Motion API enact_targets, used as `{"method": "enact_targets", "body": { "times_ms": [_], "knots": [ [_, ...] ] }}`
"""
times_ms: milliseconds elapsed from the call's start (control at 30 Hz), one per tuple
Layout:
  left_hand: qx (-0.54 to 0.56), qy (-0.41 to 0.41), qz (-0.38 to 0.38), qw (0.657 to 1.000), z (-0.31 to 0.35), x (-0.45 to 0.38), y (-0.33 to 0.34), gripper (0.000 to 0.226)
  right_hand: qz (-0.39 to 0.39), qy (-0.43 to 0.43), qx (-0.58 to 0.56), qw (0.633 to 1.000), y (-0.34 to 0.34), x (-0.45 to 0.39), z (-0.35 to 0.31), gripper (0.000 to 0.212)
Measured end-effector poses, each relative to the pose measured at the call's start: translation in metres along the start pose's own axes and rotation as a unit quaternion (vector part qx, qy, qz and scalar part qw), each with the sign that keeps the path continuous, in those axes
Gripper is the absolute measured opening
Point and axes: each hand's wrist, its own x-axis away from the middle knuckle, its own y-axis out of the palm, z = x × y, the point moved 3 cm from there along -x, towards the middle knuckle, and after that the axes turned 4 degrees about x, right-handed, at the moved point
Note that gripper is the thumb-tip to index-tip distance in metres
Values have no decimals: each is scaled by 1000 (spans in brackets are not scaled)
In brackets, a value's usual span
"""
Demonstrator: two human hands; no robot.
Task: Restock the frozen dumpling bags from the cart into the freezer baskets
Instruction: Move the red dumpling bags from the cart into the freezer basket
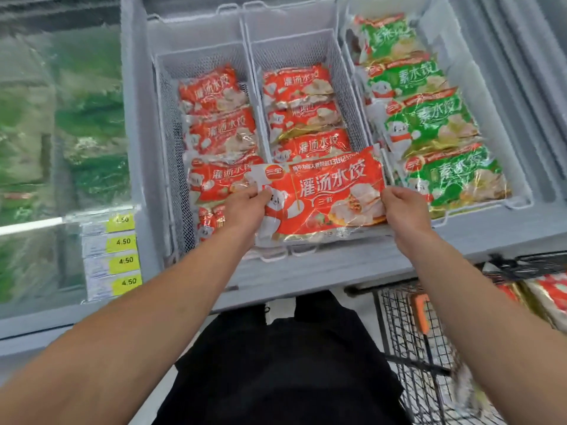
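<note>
— Over the open freezer (399, 262), what was the biggest thing that could have gone wrong?

— The chest itself. Its near rim sat right under the load, and the red dumpling bag (322, 197) hung above that front edge of the middle basket (346, 87), not yet down inside. Let go too early and it would likely have tipped toward the person, off the rim, to the floor.

— And the baskets?

— Three side by side. The left basket (165, 124) and the middle one held red bags, the right basket (518, 179) green bags (435, 118). The held bag overlapped the divider on both sides, so a sideways drift could have dropped it astride a wire wall, or mixed it in with the green ones.

— The cart?

— The cart (408, 342) stood low at the right, close to the person's legs, with more red stock (549, 292) showing in it. A step back could have knocked it.

— How was the bag held?

— The left hand (245, 207) had thumb and fingers pinched on its left edge; the right hand (399, 207) was curled round its right edge. Both grips were only on the slick film margins. The bag looked limp and heavy in the centre, so it might have sagged or slid out of one hand.

— Smallest worry?

— The row already in the middle basket. Set down flat, the new bag would probably have covered the label of the one behind instead of shingling like its neighbours.
</note>
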Motion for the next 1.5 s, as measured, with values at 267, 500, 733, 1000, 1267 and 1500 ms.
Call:
{"method": "enact_targets", "body": {
  "times_ms": [267, 500, 733, 1000, 1267, 1500],
  "knots": [
    [-106, -1, 98, 989, 1, -50, 67, 35, -108, 51, 51, 992, 8, -100, 8, 29],
    [-210, -44, 84, 973, -15, -69, 104, 27, -208, 49, 155, 965, 17, -134, 30, 12],
    [-440, -49, -34, 896, -6, -54, 106, 46, -264, 22, 340, 902, 18, -113, 35, 89],
    [-340, 35, -92, 935, 6, -17, 88, 39, -125, -41, 251, 959, -4, -58, 28, 46],
    [-334, 173, -195, 906, 9, 55, 82, 33, 52, -33, 140, 988, -49, 71, 52, 40],
    [-360, 229, -282, 859, -12, 125, 120, 32, 130, 63, 71, 987, -81, 155, 125, 35]
  ]
}}
